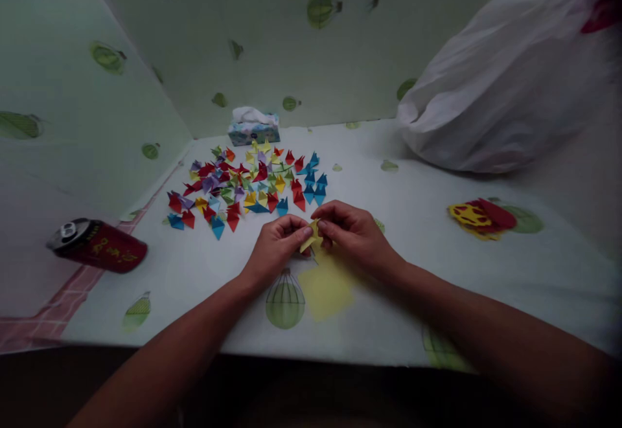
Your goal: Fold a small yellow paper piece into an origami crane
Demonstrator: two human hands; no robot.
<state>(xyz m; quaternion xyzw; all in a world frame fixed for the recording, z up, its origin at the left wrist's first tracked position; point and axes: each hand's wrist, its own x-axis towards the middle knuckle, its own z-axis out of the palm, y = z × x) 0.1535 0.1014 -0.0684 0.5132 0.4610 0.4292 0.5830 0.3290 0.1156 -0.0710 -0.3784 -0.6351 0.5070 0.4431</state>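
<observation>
Between my two hands is a small folded piece of yellow paper (308, 241), raised a little above the table. My left hand (278, 241) pinches its left side between thumb and fingers. On the other side, the thumb and fingers of my right hand (350, 232) close on its upper right part. A flat sheet of yellow paper (328, 291) lies on the table just below the hands. Beyond them, many folded paper cranes (261, 172) in red, blue, yellow, green and purple spread over the tabletop.
A dark red drink can (104, 245) lies tilted at the left edge. At the back stands a tissue box (254, 131). A large white plastic bag (490, 85) fills the back right. Red and yellow cut-out pieces (481, 216) rest on the white table cover (389, 201).
</observation>
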